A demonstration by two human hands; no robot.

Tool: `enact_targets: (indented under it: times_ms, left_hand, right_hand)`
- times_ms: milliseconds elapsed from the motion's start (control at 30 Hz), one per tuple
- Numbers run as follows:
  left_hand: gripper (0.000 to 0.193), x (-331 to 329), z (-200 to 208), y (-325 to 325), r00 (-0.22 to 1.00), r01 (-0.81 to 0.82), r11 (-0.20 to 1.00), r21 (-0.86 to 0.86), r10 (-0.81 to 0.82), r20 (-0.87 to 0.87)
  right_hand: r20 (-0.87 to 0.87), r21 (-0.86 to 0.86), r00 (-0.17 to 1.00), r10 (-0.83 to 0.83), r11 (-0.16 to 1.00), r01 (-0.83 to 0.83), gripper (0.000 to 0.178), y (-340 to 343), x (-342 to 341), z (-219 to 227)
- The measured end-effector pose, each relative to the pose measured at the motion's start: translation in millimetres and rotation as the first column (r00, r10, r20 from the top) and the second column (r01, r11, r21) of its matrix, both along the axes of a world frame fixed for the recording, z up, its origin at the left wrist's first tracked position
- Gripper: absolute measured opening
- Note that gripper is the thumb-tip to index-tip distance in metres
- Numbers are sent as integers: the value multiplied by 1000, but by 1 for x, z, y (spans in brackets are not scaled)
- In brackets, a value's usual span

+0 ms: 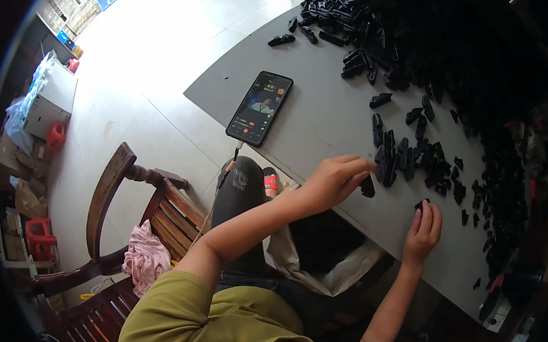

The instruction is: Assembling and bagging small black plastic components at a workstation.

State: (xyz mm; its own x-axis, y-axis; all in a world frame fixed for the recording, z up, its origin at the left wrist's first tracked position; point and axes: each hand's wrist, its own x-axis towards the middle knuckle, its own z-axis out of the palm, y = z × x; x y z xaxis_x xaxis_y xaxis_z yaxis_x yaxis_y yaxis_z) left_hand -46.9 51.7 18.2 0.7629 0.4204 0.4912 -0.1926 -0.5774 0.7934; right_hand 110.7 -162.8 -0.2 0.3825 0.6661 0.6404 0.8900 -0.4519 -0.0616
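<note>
My left hand (339, 182) is over the near edge of the grey table (328, 105), its fingers closed in a pinch at a small black plastic part (367, 188). Farther right, my right hand (424, 235) pinches another small black piece (419, 205) between thumb and fingertips, just above the tabletop. Just past my left fingertips lie several long black plastic clips (386, 159), side by side. A loose cluster of smaller black parts (434, 165) spreads to their right. The exact shape of both held pieces is partly hidden by my fingers.
A phone (259, 109) with a lit screen and a cable lies at the table's left edge. Black parts heap up at the back (340, 15) and along the right. Below the near edge hangs a pale sack (288, 250) with dark contents. A wooden chair (112, 205) holds pink cloth (148, 254).
</note>
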Motion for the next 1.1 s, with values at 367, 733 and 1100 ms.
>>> enact_targets:
  times_ms: [367,733,1100]
  left_hand:
    - [30,-10,-25,-2,962,196,978,64,-179,-208]
    - [21,-5,-24,-4,944,311,932,186,-280,-175]
    - [21,-2,-21,-3,900,423,900,107,-402,-171]
  right_hand:
    - [-554,-16,830,-64,998,66,26,4,-35,8]
    - [-725,42,658,203,967,-252,27,21,-55,23]
    - [-577,163,763,291,957,-242,33,31,-65,11]
